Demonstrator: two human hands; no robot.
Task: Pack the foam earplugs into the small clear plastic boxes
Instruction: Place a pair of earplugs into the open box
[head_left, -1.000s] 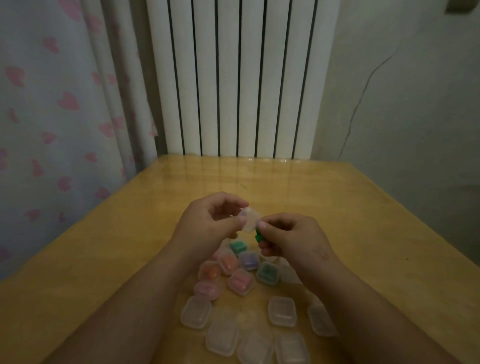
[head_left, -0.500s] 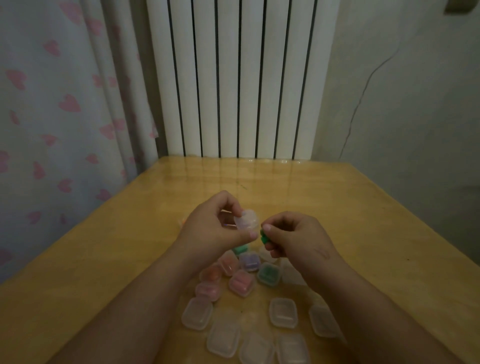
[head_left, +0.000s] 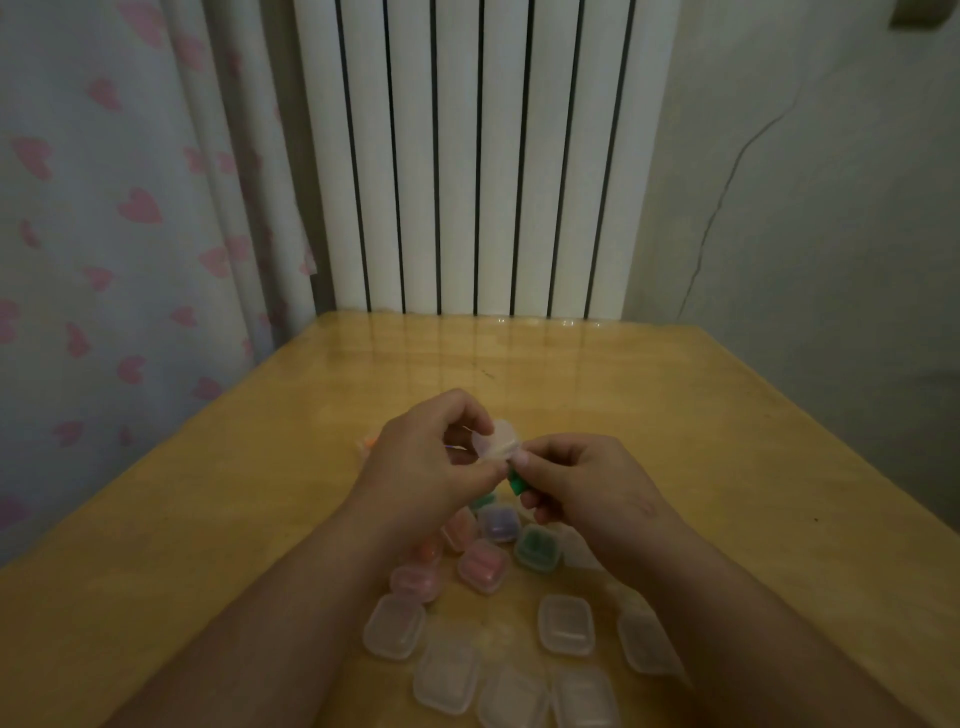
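My left hand (head_left: 431, 457) pinches the clear box (head_left: 496, 440), probably light and slippery, by its sides, while my right hand (head_left: 587, 483) grips the green earplug (head_left: 517, 486), squashy foam best held mid-body.

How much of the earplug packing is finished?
Done: several small clear plastic boxes already hold pink, purple or green foam. In hand: the left hand holds a clear box, and the right hand pinches a green foam earplug. Left: a cluster of empty clear boxes nearest the camera.

Dim, soft, slightly blurred; faint glare on table (head_left: 467, 332) far edge; wide-angle bending
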